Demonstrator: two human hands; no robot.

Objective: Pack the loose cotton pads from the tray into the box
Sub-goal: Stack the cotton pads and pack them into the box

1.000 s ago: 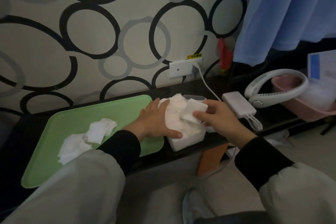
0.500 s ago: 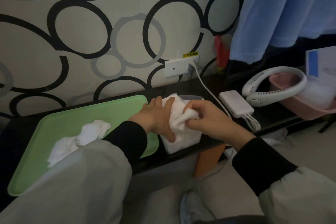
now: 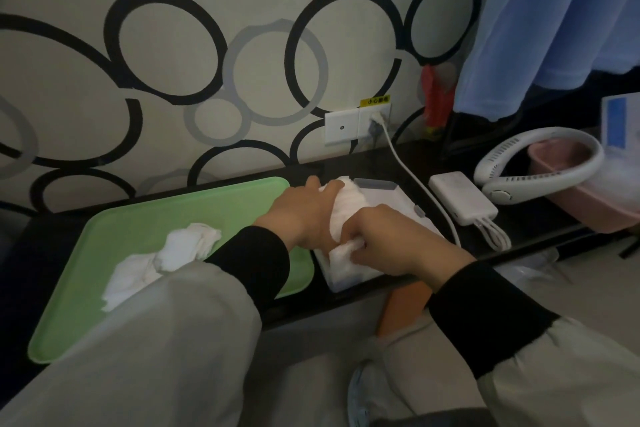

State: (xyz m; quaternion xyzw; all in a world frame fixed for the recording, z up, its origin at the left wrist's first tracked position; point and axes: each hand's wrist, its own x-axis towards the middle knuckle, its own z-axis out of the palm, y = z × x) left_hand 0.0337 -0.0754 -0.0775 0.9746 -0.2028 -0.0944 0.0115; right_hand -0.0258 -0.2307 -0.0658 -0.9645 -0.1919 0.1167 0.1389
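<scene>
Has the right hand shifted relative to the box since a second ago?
Yes. The right hand has come down toward the near edge of the box, gripping cotton pads.

Box (image 3: 394, 208) opening is blocked: left hand (image 3: 301, 215) and right hand (image 3: 391, 243) both grip the pad wad (image 3: 346, 208) over it. Tray (image 3: 194, 208) far strip bare, loose cotton pads (image 3: 162, 256) reachable from above. Right of box: cable (image 3: 412, 177), power bank (image 3: 462, 199), neck fan (image 3: 502, 193). Wall (image 3: 242, 80) close behind.

Close head view, forward and downward
</scene>
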